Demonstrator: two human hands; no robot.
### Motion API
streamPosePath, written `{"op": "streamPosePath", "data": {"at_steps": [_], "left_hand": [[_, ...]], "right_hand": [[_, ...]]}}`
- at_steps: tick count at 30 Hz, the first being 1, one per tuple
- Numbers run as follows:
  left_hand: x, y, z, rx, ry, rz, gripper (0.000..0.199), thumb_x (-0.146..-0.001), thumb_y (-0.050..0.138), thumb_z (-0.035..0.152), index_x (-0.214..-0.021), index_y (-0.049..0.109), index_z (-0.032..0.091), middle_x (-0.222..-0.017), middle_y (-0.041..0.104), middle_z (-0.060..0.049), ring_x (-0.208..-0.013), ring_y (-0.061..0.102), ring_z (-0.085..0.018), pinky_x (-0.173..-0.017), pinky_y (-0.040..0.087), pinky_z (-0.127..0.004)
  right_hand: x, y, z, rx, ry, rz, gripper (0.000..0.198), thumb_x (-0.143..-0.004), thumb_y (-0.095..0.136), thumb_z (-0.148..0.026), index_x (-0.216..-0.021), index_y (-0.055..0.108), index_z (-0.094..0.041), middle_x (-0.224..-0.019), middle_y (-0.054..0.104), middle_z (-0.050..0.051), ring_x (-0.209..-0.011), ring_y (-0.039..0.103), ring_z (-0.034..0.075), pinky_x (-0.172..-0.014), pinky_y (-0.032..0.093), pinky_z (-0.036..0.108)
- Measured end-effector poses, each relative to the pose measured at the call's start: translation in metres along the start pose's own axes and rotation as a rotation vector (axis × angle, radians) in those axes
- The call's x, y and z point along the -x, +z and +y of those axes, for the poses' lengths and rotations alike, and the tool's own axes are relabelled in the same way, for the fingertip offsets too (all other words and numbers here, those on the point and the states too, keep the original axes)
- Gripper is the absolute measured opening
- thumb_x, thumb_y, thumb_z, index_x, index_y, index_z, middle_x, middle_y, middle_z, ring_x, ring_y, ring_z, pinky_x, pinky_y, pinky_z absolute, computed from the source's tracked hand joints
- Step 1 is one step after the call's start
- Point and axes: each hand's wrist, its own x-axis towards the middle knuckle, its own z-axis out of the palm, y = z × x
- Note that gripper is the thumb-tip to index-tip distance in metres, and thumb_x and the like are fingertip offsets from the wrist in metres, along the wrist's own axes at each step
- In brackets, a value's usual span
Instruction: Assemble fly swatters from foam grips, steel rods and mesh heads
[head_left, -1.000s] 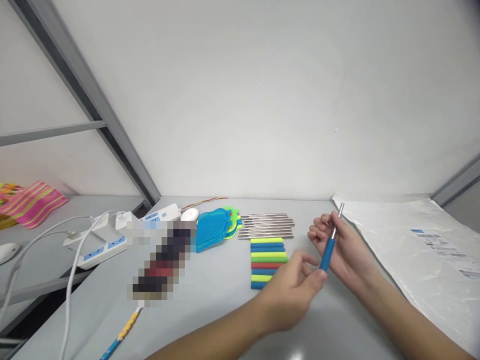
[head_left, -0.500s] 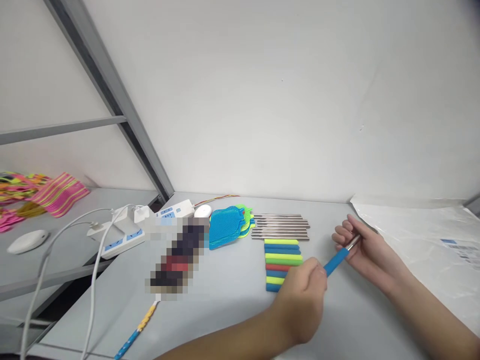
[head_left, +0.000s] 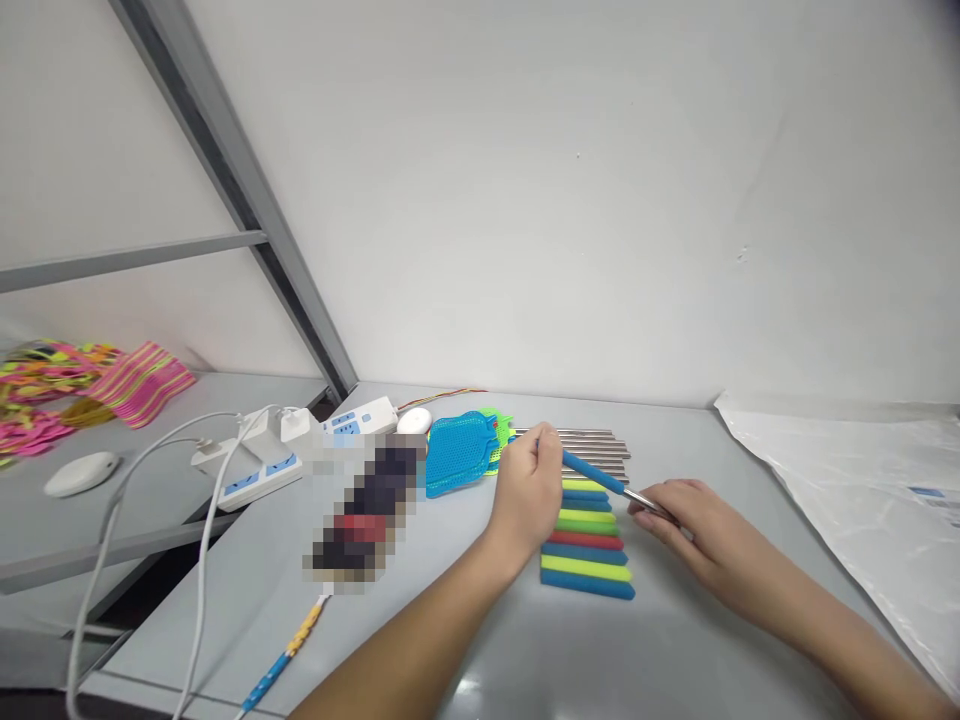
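Observation:
A blue foam sleeve (head_left: 592,471) sits over one end of a metal rod (head_left: 643,502), slanting down to the right above the table. My left hand (head_left: 527,490) is closed round the sleeve's upper end. At the other end, my right hand (head_left: 694,520) grips the bare rod between thumb and fingers. Beneath lies a row of foam sleeves (head_left: 585,565) in blue, yellow, green and red. Behind them is a row of metal rods (head_left: 592,440), partly covered by my left hand. Blue mesh fly swatter heads (head_left: 459,455) lie stacked beside green ones (head_left: 501,440).
Power strips (head_left: 262,484) with plugs and white cables (head_left: 196,540) occupy the left side. A pixelated object (head_left: 367,515) lies near them, a cord at its lower end. Plastic sheeting (head_left: 847,480) covers the right side. Pink striped pieces (head_left: 146,383) lie far left.
Both hands have moved up and left with the rod and sleeve. The sleeve now points up-left instead of down-left, and my right hand has turned palm down. The view shifted slightly.

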Motion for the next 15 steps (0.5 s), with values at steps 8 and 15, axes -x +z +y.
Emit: {"op": "streamPosePath", "data": {"at_steps": [8,15], "left_hand": [[-0.019,-0.015,0.004,0.258,-0.069,-0.149,0.044,-0.096,0.032,0.050,-0.074,0.052,0.017,-0.075,0.052,-0.001,-0.069,0.045,-0.013,-0.063,0.036,-0.026],[-0.029,-0.030,0.006,0.656,-0.351,-0.443,0.063,-0.088,0.024,0.070,-0.085,0.056,0.016,-0.091,0.060,-0.008,-0.082,0.054,-0.017,-0.070,0.044,-0.028]], "right_hand": [[0.004,0.021,-0.012,0.026,0.011,-0.116,0.035,-0.099,0.019,-0.047,-0.079,0.037,-0.024,-0.072,0.054,-0.001,-0.064,0.049,0.017,-0.059,0.034,0.028],[0.008,0.027,-0.015,0.074,-0.047,-0.161,0.035,-0.100,0.020,-0.046,-0.079,0.037,-0.025,-0.066,0.049,-0.003,-0.057,0.044,0.016,-0.055,0.029,0.027]]}}
